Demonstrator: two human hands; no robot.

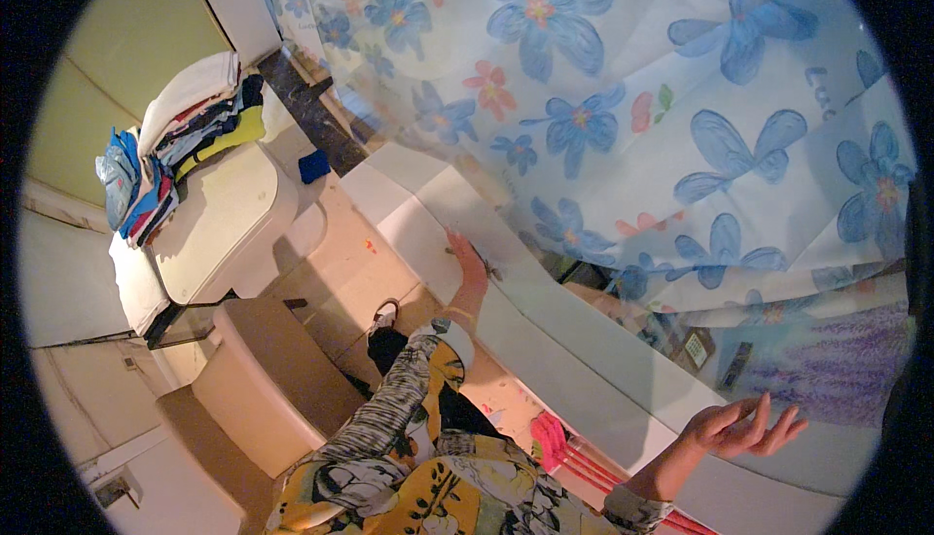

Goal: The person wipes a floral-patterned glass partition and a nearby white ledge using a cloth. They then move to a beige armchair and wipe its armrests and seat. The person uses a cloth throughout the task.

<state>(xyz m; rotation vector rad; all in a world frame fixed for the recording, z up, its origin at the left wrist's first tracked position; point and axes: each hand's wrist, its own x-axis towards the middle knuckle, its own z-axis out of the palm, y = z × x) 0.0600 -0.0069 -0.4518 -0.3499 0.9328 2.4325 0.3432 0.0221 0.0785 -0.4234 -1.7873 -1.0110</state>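
My left hand (468,261) reaches forward and lies over the white seat surface (525,316) of a long bench or sofa; its fingers are partly blurred and nothing shows in them. To the right, my right hand (751,425) is turned palm up with its fingers apart and slightly curled, holding nothing, above the near end of the same white surface. Beyond both hands hangs a large translucent sheet (584,126) with blue and pink flowers. A dark remote-like object (735,365) lies behind it, near my right hand.
Folded clothes (211,119) are piled on a cream rounded table or stool (226,214) at the left. A tan upholstered chair (284,367) stands close on my left. Pink-red fabric with straps (549,439) lies beside the bench. A dark blue item (314,167) is near the table.
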